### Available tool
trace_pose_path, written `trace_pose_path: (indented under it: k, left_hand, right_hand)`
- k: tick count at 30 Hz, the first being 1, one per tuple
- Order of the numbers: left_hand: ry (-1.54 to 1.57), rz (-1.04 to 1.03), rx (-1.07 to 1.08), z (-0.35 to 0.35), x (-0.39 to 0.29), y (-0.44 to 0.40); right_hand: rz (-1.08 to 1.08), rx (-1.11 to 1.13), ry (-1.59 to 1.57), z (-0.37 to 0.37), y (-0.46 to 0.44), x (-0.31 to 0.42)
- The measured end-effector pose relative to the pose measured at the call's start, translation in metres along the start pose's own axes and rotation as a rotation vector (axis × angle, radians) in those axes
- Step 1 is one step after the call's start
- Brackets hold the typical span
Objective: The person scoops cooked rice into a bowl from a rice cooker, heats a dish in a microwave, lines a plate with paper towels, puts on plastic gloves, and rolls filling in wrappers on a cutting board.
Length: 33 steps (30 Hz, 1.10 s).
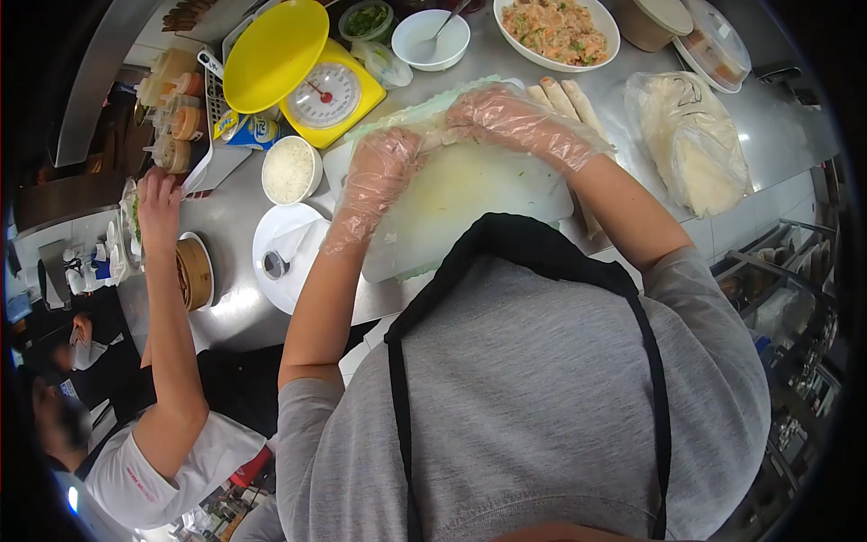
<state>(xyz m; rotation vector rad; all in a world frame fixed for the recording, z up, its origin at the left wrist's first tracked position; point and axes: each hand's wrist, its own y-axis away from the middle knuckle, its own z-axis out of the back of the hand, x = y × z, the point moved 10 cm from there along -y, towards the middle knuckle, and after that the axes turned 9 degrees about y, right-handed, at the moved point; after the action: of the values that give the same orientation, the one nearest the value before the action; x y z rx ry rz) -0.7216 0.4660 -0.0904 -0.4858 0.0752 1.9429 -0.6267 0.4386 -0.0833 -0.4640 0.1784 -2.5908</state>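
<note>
Both hands wear clear plastic gloves over a whitish cutting board (452,217). My left hand (386,161) has its fingers curled round one end of a pale spring roll (437,138). At the other end my right hand (501,116) grips the same roll with bent fingers. Only a short middle stretch of it shows; the gloves cover the rest. Just beyond my right hand, several finished spring rolls (578,107) lie side by side. A white bowl of orange-and-green flecked filling (555,34) stands behind them.
A yellow kitchen scale (330,95) and a bowl of white shreds (291,170) stand left, near a plate (268,237). Right lies a plastic bag of pale wrappers (691,135). At far left a co-worker's hand (158,203) reaches above a bamboo steamer (194,271).
</note>
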Motion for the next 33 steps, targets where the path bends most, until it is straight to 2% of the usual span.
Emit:
trace_pose_path:
  k: [2, 5, 7, 9, 10, 12, 13, 14, 15, 16, 18, 19, 20, 21, 22, 24, 25, 27, 30, 33]
  left_hand:
    - [0.014, 0.009, -0.010, -0.002, 0.004, 0.001]
    - [0.027, 0.050, 0.023, -0.003, 0.010, 0.000]
    - [0.028, 0.081, 0.069, -0.004, 0.015, -0.001]
    - [0.263, 0.127, 0.051, 0.003, 0.021, -0.001]
    - [0.264, 0.126, 0.052, 0.003, 0.020, -0.001]
    - [0.383, 0.405, 0.111, 0.002, 0.036, 0.002]
    - [0.383, 0.405, 0.112, 0.008, 0.032, -0.003]
    - [0.386, 0.491, 0.188, 0.008, 0.034, -0.004]
    - [0.389, 0.576, 0.263, 0.005, 0.038, -0.001]
    - [0.389, 0.575, 0.263, 0.007, 0.038, -0.003]
    - [0.485, 0.716, 0.255, 0.004, 0.048, 0.005]
    - [0.486, 0.715, 0.257, -0.001, 0.053, 0.008]
    - [0.441, 0.608, 0.128, 0.007, 0.054, 0.004]
    - [0.394, 0.499, 0.000, 0.017, 0.053, 0.000]
    - [0.394, 0.498, 0.001, 0.011, 0.057, 0.004]
    - [0.271, 0.103, -0.195, 0.037, 0.019, -0.002]
    - [0.270, 0.105, -0.195, 0.035, 0.019, -0.002]
    - [0.141, -0.050, -0.026, 0.019, 0.001, -0.005]
    - [0.007, 0.011, 0.019, 0.003, 0.013, -0.006]
    - [0.014, 0.042, 0.022, 0.006, 0.019, -0.009]
  right_hand:
    - [-0.212, 0.023, -0.015, -0.004, -0.002, -0.017]
    - [-0.310, 0.100, -0.135, 0.000, 0.000, -0.021]
    - [-0.268, 0.114, -0.125, -0.005, -0.001, -0.020]
    - [-0.228, 0.128, -0.113, -0.011, 0.001, -0.021]
    - [-0.178, 0.071, -0.091, -0.008, 0.003, -0.019]
    - [-0.126, 0.012, -0.069, -0.009, 0.003, -0.016]
    - [-0.106, -0.129, -0.001, 0.001, 0.004, -0.013]
    - [-0.085, -0.269, 0.068, 0.013, 0.006, -0.009]
    - [-0.087, -0.271, 0.069, 0.013, 0.007, -0.010]
    - [-0.040, -0.259, 0.109, 0.011, 0.006, -0.007]
    - [0.006, -0.245, 0.146, 0.008, 0.005, -0.005]
    - [0.007, -0.173, 0.122, 0.000, 0.003, -0.008]
    - [0.007, -0.100, 0.098, -0.007, 0.001, -0.010]
    - [0.005, -0.101, 0.099, -0.006, 0.002, -0.011]
    - [-0.016, -0.102, 0.033, -0.004, 0.002, -0.014]
    - [-0.036, -0.104, -0.036, 0.001, 0.000, -0.016]
    - [-0.088, -0.051, -0.048, -0.002, -0.003, -0.020]
    - [-0.138, 0.002, -0.059, -0.007, -0.006, -0.027]
    - [-0.106, -0.012, -0.061, -0.009, -0.008, -0.030]
    - [-0.217, 0.113, -0.073, -0.023, -0.008, -0.040]
